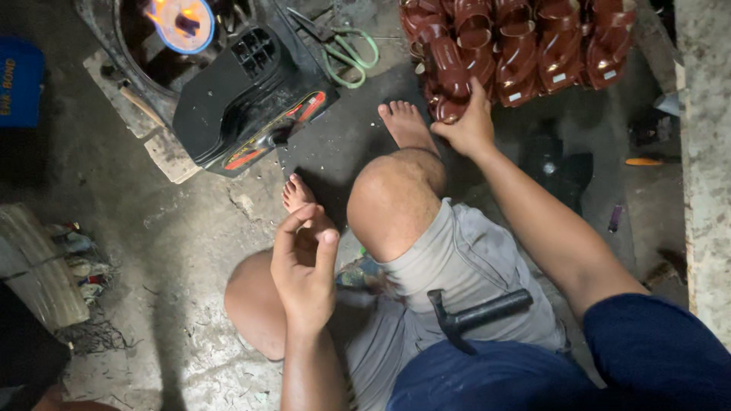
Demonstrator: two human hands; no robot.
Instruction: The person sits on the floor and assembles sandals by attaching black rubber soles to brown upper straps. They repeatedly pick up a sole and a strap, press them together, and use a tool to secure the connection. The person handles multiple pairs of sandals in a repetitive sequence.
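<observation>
Head view — seated on a concrete floor (190,228), reaching into a stack of brown sandal uppers.

Right hand (470,125) rests fingers-down on the nearest of the brown sandal uppers (449,76), at the stack's lower left edge, just past the right foot (407,125); fingers curled over it, closed grip not confirmed. Left hand (304,262) hovers above the left knee, half open, holding nothing. Uppers look glossy, light, flexible; probably slick, so best pinched at a strap edge rather than the smooth face. Hammer (476,313) lies in the lap. Green-handled scissors (346,49) sit beyond, beside a black heater box (244,99) and a lit burner (181,23).
</observation>
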